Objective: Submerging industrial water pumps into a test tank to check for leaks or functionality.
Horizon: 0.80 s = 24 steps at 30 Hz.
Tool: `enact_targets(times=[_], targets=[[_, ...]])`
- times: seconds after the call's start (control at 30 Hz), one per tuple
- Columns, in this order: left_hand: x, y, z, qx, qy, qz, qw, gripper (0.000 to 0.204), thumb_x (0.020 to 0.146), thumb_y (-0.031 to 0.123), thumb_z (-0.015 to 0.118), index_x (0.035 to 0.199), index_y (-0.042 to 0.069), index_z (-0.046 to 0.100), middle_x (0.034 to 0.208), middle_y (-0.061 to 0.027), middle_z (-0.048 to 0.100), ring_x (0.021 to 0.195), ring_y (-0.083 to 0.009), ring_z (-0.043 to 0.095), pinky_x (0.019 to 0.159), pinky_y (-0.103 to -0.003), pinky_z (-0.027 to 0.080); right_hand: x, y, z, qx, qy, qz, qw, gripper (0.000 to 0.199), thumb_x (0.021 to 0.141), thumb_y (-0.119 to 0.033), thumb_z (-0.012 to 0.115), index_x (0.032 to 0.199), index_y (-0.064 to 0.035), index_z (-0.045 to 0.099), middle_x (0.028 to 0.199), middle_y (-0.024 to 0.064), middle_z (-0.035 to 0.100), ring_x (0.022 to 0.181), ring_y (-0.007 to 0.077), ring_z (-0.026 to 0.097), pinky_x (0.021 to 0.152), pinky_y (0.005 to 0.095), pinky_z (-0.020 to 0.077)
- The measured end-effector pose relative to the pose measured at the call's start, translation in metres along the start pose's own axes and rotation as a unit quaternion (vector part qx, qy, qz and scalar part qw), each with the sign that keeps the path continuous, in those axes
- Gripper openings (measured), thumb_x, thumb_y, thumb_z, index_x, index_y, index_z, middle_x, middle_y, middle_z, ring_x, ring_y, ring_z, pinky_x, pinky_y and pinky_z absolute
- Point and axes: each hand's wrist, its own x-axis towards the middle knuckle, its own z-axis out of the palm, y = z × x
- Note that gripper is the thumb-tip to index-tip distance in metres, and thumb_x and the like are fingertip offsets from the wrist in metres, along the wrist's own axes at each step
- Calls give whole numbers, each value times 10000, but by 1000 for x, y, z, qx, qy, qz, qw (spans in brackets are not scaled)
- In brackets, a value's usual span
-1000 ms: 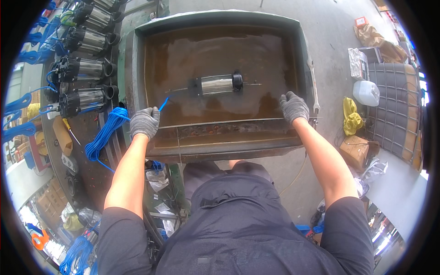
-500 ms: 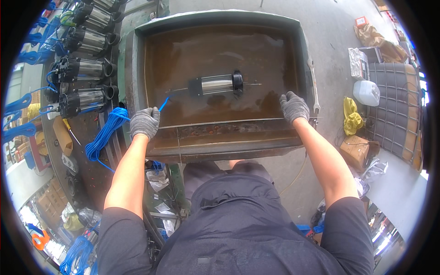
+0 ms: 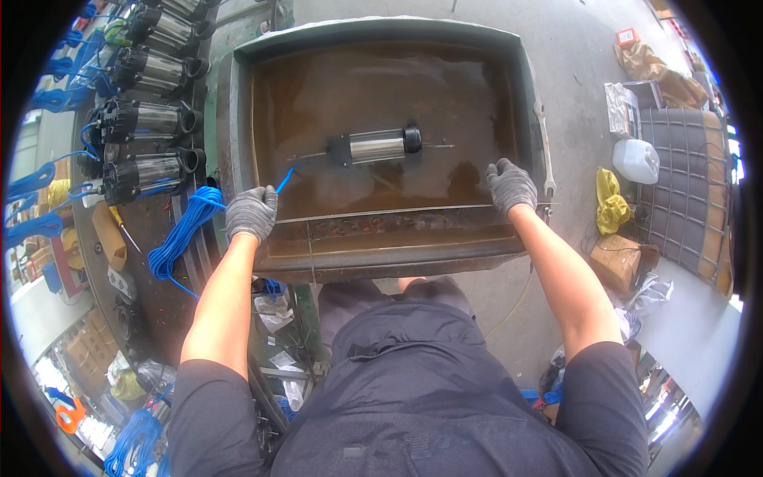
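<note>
A steel-cased pump [image 3: 377,147] with black ends lies in the murky brown water of a metal tank [image 3: 381,30]. A thin rod runs sideways along its line, showing at both ends. From the pump's left side, blue cable [image 3: 284,181] leads up to my left hand [image 3: 252,213], gloved in grey and closed around it near the tank's left wall. The rest of this cable hangs in a blue coil [image 3: 189,234] beside that hand. My right hand [image 3: 510,188], also gloved, is by the right wall with fingers curled; what they hold, if anything, is hidden.
Several similar pumps [image 3: 147,175] line the bench on the left, with a screwdriver [image 3: 119,219] near them. A wrench [image 3: 545,151] rests along the tank's right rim. Farther right are a white jug [image 3: 636,161], a yellow bag [image 3: 609,199] and a carton [image 3: 616,261].
Reflections on the water have shifted, and the pump's dark left end shows a little more clearly. Both hands have stayed in place.
</note>
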Motion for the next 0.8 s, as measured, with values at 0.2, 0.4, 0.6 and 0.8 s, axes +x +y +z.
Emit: enact_targets(times=[0.2,0.4,0.6,0.8], targets=[[0,0,0,-2,-3,-4,1000,449,1030,447,473,991,107,765,982,-222,727,956,-432,693,869,-533,546,-1,-1,-1,-4,0,0,1000,384,1026,-439,516,1152,-122,694,1132,202,740,1117,404,684,967,516,530],[0,0,0,-1,1,0,1000,447,1028,445,474,997,109,767,988,-223,727,955,-433,692,872,-532,545,-2,-2,-3,1,-4,4,1000,386,1026,-441,516,1155,-123,694,1134,198,740,1118,401,685,967,516,530],[0,1,-1,3,-7,-5,1000,450,1027,448,472,1003,110,769,988,-223,727,961,-432,692,879,-529,545,-1,-1,-2,-4,-1,4,1000,385,1026,-441,517,1150,-122,694,1131,201,740,1113,402,685,964,517,531],[-1,2,-3,6,-9,-1,1000,455,1029,449,468,1004,108,769,989,-220,729,966,-430,691,881,-528,544,0,-1,-1,-4,1,3,1000,380,1024,-440,520,1153,-127,694,1125,204,739,1109,403,685,960,517,533]])
